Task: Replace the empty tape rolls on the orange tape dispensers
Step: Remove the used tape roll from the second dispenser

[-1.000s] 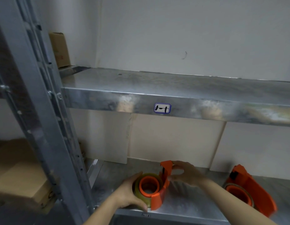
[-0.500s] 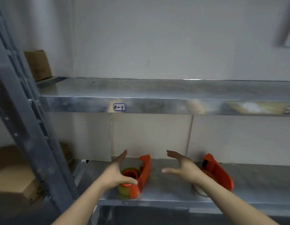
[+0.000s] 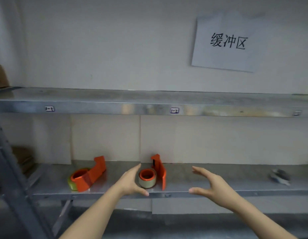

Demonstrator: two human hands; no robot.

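Note:
Two orange tape dispensers lie on the lower metal shelf [image 3: 210,188]. The left dispenser [image 3: 91,175] carries a yellowish tape roll [image 3: 71,184] on its hub. The right dispenser [image 3: 159,169] carries a pale, thin roll [image 3: 147,182] around its orange hub. My left hand [image 3: 130,182] is spread open just left of that pale roll, thumb near the shelf's front edge; whether it touches the roll I cannot tell. My right hand [image 3: 208,184] hovers open to the right of the same dispenser, apart from it and holding nothing.
An upper metal shelf [image 3: 149,104] runs across above, bearing small labels. A paper sign [image 3: 225,44] hangs on the wall. A grey upright post [image 3: 10,169] stands at the left. A small grey object [image 3: 279,176] lies on the lower shelf at far right.
My left hand let go of the left dispenser and both hands moved right, now flanking the right dispenser. The view shifted right, bringing the wall sign in.

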